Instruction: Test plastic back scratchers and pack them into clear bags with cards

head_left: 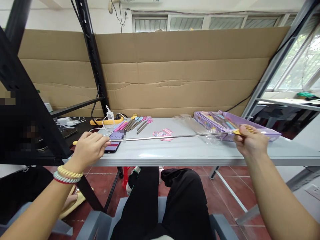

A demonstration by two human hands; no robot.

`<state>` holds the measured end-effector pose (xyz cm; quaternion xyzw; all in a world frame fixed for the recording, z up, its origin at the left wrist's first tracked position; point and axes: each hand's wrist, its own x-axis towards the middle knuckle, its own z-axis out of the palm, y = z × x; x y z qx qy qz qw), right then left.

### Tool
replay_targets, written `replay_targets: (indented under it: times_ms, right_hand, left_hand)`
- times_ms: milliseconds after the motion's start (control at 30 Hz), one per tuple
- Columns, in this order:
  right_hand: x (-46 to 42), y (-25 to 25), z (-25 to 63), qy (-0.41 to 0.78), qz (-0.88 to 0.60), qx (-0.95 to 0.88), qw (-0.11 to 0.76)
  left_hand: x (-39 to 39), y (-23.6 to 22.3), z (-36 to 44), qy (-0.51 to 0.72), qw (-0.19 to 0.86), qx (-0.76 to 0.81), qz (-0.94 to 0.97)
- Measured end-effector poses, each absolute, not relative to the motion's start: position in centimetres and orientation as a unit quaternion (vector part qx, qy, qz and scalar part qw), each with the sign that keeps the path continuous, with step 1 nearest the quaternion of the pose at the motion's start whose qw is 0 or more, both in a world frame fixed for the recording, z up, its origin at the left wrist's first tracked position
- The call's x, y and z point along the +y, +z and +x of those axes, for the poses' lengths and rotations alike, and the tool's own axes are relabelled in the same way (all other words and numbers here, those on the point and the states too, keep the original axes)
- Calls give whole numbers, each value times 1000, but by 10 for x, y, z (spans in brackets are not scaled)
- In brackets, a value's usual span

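Note:
A telescopic back scratcher (175, 136) is drawn out long and nearly level above the front of the table. My left hand (92, 146) is closed around its handle end, where a yellow tip pokes out. At the other end my right hand (251, 140) grips it just by the yellow claw head. Behind my left hand lie several shorter back scratchers (135, 124) with yellow, blue and pink claws. Small pink printed cards (163, 133) rest mid-table, behind the rod. A phone (115, 143) with its screen lit lies partly behind my left hand.
A purple box (265, 130) holding more scratchers stands at the right, with clear plastic wrapping (197, 128) beside it. A yellow power strip (106, 121) with white cables sits back left. Cardboard (175, 73) walls the rear; a black metal frame (93, 56) rises left.

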<state>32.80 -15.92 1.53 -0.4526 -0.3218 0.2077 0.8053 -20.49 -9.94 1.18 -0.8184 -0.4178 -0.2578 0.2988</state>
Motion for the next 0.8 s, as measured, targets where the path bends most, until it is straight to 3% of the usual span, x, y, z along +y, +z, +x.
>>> replay_targets:
  times_ms: [100, 333, 467, 600, 700, 800]
  right_hand:
    - [-149, 7, 288, 208, -450, -325, 805]
    - [-126, -24, 103, 332, -386, -440, 740]
    - [-123, -26, 92, 279, -401, -518, 703]
    - [-102, -3, 169, 47, -486, -717, 497]
    - [-78, 16, 230, -143, -675, -663, 290]
    - [-61, 23, 262, -174, -770, -613, 40]
  left_hand:
    - [-99, 12, -182, -251, 289, -413, -826]
    - [-122, 2, -57, -216, 217, -418, -855]
    - [-118, 4, -40, -244, 172, -444, -845]
    - [-90, 11, -65, -332, 50, -444, -831]
    - [-60, 17, -77, -453, -202, -437, -750]
    - [-35, 20, -72, -538, -420, -383, -623]
